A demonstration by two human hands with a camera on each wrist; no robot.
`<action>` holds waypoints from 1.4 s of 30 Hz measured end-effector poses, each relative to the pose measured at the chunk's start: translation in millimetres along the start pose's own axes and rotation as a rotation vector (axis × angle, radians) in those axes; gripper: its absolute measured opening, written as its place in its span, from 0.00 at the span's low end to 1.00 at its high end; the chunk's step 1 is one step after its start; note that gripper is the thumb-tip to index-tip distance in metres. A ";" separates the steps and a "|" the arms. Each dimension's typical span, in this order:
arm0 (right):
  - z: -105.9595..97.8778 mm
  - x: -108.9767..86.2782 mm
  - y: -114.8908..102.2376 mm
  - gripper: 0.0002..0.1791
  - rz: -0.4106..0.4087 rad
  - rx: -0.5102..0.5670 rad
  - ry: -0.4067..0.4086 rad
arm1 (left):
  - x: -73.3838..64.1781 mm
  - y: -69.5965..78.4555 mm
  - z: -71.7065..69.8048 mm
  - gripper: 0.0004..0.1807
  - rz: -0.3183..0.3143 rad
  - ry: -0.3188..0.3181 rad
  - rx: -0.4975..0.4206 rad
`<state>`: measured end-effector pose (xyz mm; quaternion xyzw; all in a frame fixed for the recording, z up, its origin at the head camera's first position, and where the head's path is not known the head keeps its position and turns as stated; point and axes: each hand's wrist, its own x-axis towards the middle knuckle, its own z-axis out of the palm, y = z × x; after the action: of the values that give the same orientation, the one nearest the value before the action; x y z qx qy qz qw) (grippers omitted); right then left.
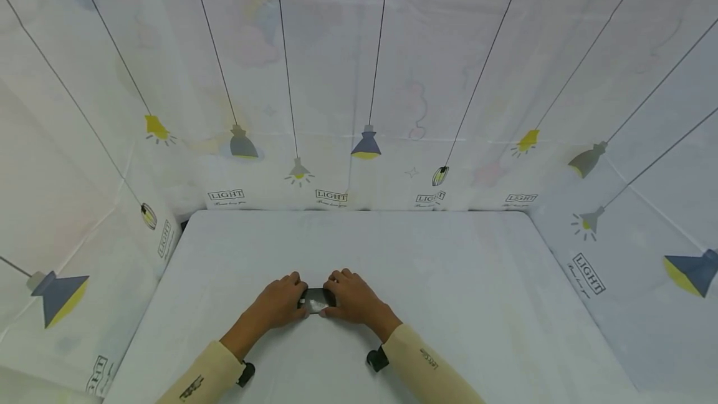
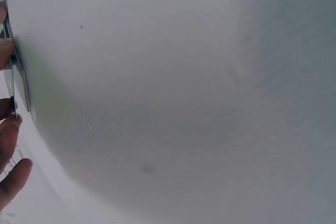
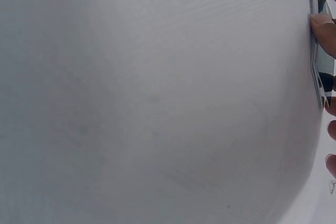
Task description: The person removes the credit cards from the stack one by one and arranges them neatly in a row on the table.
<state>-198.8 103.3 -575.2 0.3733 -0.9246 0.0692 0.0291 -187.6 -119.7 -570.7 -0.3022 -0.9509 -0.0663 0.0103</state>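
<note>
A small, flat, dark rectangular slab (image 1: pixel 316 300) with a glossy, phone-like face lies between both hands, close over the white tabletop. My left hand (image 1: pixel 282 302) pinches its left end, thumb on the near edge and fingers on the far side. At the opposite end my right hand (image 1: pixel 356 298) grips it the same way. Seen edge-on in the right wrist view, the slab (image 3: pixel 314 56) shows thin layers, with a shiny sheet angled away from them. The left wrist view has the slab (image 2: pixel 23 80) at its left border, partly hidden by fingertips (image 2: pixel 6 51).
The white tabletop (image 1: pixel 477 304) stretches around the hands, with rounded far corners. White curtains (image 1: pixel 392 67) printed with hanging lamps enclose it at the back and sides. Dark wrist devices (image 1: pixel 378 359) sit at the cuffs of the beige sleeves (image 1: pixel 426 366).
</note>
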 end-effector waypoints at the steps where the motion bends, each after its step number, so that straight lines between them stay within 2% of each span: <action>1: -0.3 0.1 -0.2 0.30 -0.002 0.003 0.002 | -0.1 0.3 -0.7 0.24 0.003 0.006 -0.001; 12: -6.7 -0.2 0.1 0.28 -0.009 -0.009 0.008 | -0.1 3.4 -8.1 0.29 0.014 0.031 0.065; 19: -9.9 -0.3 0.5 0.30 -0.019 -0.013 0.000 | 0.2 5.5 -12.3 0.29 0.017 0.050 0.062; 26: -7.4 -2.3 2.0 0.31 -0.041 -0.031 0.016 | -0.2 7.9 -10.1 0.28 0.014 0.064 0.060; 33: -12.7 -5.5 1.8 0.37 -0.038 0.003 0.021 | -3.5 9.4 -12.4 0.29 0.014 0.074 0.062; 42: -15.7 -6.6 -3.2 0.33 -0.005 0.056 0.018 | -12.2 9.4 -15.4 0.29 0.017 0.077 0.051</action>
<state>-191.8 108.0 -560.0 0.3758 -0.9211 0.0981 0.0271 -172.5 -121.1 -555.0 -0.3071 -0.9486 -0.0537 0.0550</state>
